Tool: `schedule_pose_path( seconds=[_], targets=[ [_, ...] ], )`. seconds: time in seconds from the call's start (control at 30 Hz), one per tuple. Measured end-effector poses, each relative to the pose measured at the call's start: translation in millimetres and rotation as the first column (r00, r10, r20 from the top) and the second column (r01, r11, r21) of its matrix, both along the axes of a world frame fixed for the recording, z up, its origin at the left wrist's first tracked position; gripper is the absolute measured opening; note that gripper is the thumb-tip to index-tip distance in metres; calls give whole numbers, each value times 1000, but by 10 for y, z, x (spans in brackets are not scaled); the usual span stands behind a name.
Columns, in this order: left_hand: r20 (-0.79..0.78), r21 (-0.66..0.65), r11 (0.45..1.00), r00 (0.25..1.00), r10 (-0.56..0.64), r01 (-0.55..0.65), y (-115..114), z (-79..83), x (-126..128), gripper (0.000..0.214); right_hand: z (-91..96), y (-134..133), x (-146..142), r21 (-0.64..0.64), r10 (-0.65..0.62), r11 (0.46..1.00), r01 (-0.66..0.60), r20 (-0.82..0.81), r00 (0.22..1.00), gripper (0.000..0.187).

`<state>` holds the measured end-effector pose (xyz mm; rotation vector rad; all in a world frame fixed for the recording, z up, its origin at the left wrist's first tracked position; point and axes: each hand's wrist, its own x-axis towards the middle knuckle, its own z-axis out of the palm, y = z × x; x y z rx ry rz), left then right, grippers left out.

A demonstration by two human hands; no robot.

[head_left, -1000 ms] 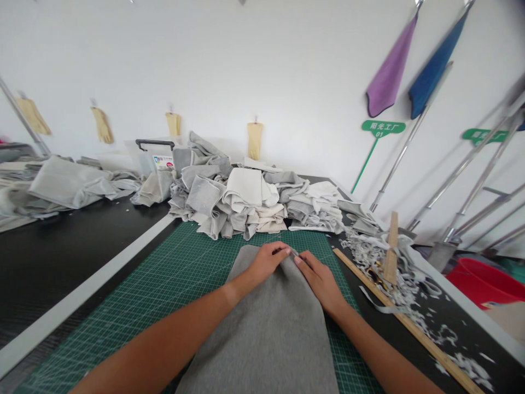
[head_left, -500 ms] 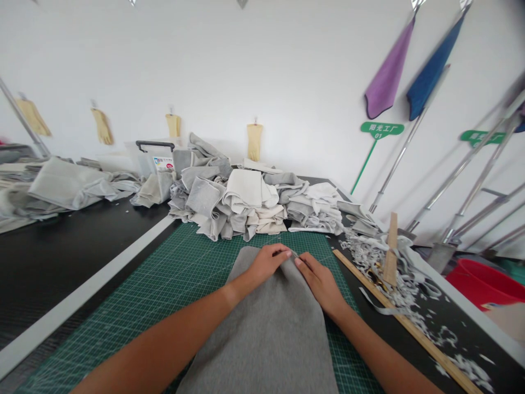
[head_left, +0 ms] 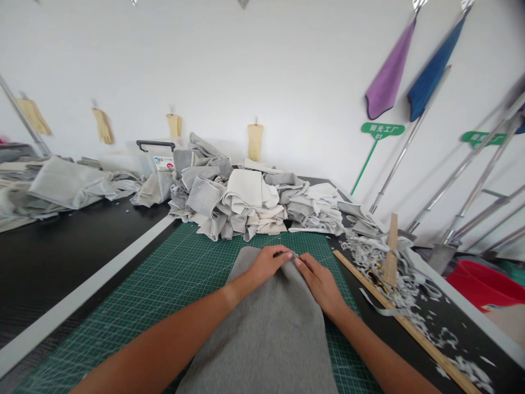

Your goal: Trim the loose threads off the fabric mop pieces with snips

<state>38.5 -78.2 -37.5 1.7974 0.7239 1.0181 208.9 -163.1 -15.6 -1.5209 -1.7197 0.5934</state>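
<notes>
A long piece of grey fabric (head_left: 266,334) lies on a green cutting mat (head_left: 135,317), running from the lower edge of the view toward the middle. My left hand (head_left: 268,265) pinches the fabric's far edge between thumb and fingers. Close beside it, my right hand (head_left: 318,279) grips the same edge a little to the right. Between the two hands the edge is lifted, and a fold runs down from it. The fingertips nearly meet, and the lower fingers of both hands are partly hidden.
Folded grey and white cloths (head_left: 246,191) are heaped behind the mat. On the right lie a wooden ruler (head_left: 410,323), fabric scraps (head_left: 404,273), and gold-handled scissors (head_left: 376,279) partly covered. A clear bin (head_left: 141,158) stands behind the heap; a red bucket (head_left: 486,287) is at far right.
</notes>
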Motion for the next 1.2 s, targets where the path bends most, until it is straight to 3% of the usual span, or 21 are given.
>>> schedule_pose_path(
  seconds=[0.93, 1.2],
  targets=[
    [-4, -8, 1000, 1000, -24, 24, -11, -4, 4, 25, -12, 0, -1, 4, 8, 1000, -8, 10, 1000, 37],
    [6, -2, 1000, 1000, -18, 18, -18, 33, -5, 25, 1, 61, 32, -20, 1, 1000, -4, -130, 992, 35]
  ],
)
